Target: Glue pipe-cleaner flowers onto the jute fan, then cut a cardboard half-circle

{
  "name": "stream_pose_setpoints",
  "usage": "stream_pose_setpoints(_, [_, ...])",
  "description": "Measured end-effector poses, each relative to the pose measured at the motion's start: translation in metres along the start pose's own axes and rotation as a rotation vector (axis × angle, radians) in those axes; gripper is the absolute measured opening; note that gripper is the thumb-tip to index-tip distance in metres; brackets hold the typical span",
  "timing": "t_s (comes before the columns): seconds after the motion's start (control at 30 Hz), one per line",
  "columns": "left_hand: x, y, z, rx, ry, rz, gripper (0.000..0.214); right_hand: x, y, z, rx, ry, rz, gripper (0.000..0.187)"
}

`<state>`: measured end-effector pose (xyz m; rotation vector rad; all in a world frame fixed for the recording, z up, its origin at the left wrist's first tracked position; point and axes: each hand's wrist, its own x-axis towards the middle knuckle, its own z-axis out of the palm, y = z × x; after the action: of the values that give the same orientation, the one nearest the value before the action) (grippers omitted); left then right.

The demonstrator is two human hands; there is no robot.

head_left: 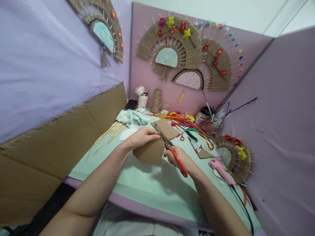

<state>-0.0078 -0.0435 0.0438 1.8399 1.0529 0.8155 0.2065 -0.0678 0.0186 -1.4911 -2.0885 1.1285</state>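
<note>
My left hand [145, 136] grips a rounded piece of brown cardboard [149, 152] by its upper edge, thumb on top. In my right hand [177, 157] is a pair of red-handled scissors [180, 164], blades pointing up and left at the cardboard's right edge. The blades look slightly parted; whether cardboard lies between them is hard to make out. Just behind the blades lies a flat cardboard offcut [167, 128]. A smaller cardboard scrap [205, 154] is right of my right hand.
Bamboo sticks [108, 139] and a crumpled patterned cloth [133, 117] lie at the left. Farther back are a twine spool [156, 101], colourful pipe cleaners [189, 124] and green-handled pliers [192, 135]. A pink glue gun [222, 170] with a black cord lies right. A cardboard wall [61, 141] borders the left.
</note>
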Motion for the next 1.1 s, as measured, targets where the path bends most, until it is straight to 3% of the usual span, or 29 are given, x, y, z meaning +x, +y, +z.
stream_pose_setpoints(0.33, [0.003,-0.003,0.005,-0.088,0.062,-0.010,0.033,0.002,0.000,0.004,0.213,0.052,0.067,0.030])
stream_pose_setpoints(0.43, [0.008,-0.007,0.011,-0.261,0.178,-0.092,0.037,0.010,0.006,0.002,0.338,0.121,0.086,0.035])
stream_pose_setpoints(0.63, [0.023,-0.025,0.022,-0.724,0.437,-0.181,0.037,0.034,0.029,-0.001,0.520,0.351,-0.042,0.044])
stream_pose_setpoints(0.9, [0.034,-0.038,0.027,-1.131,0.605,-0.176,0.005,0.045,0.035,0.012,0.723,0.331,-0.128,0.036])
stream_pose_setpoints(1.1, [0.035,-0.038,0.033,-1.164,0.632,-0.130,0.011,0.048,0.038,0.021,0.777,0.281,-0.119,0.043])
